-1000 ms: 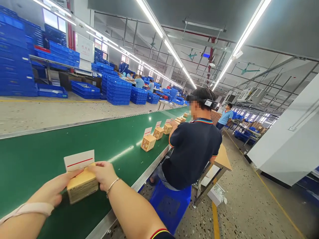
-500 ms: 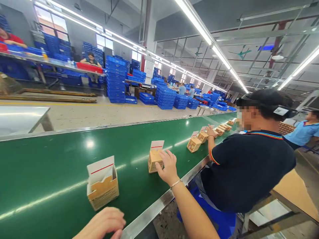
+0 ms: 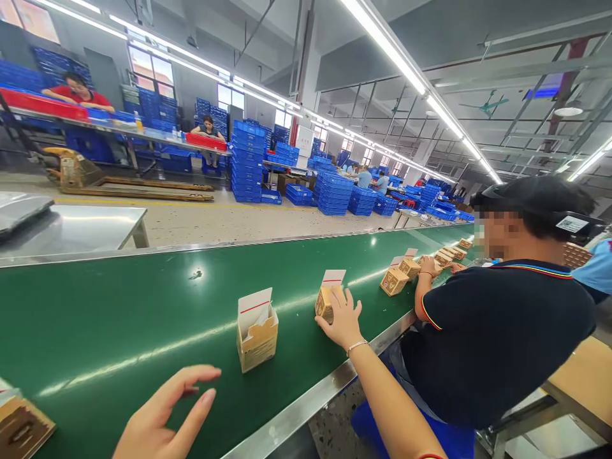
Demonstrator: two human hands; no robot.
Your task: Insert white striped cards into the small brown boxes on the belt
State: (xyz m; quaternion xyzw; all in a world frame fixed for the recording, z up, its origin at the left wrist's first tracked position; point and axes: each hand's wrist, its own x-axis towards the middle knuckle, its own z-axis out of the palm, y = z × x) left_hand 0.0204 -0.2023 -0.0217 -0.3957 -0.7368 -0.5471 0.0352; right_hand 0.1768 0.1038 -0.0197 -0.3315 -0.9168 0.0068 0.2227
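My right hand, with spread fingers, is at the near side of a small tan carton whose white flap stands up. The hand covers part of this carton; whether it presses on it I cannot tell. My left hand is over the near part of the green belt, thumb and forefinger apart, with nothing between them. Ahead and to its right stands an open-topped carton, its white flap raised and something whitish inside. At the lower left edge, another brown carton is partly cut off.
The green conveyor belt has a metal edge. A co-worker in a dark shirt sits at the right, hands at cartons farther along. Beyond the belt stand stacked blue crates, a pallet jack and a metal table.
The view has turned left, so the scene sits farther right. My left hand's thumb and forefinger have spread apart. Another carton has come into view at the lower left.
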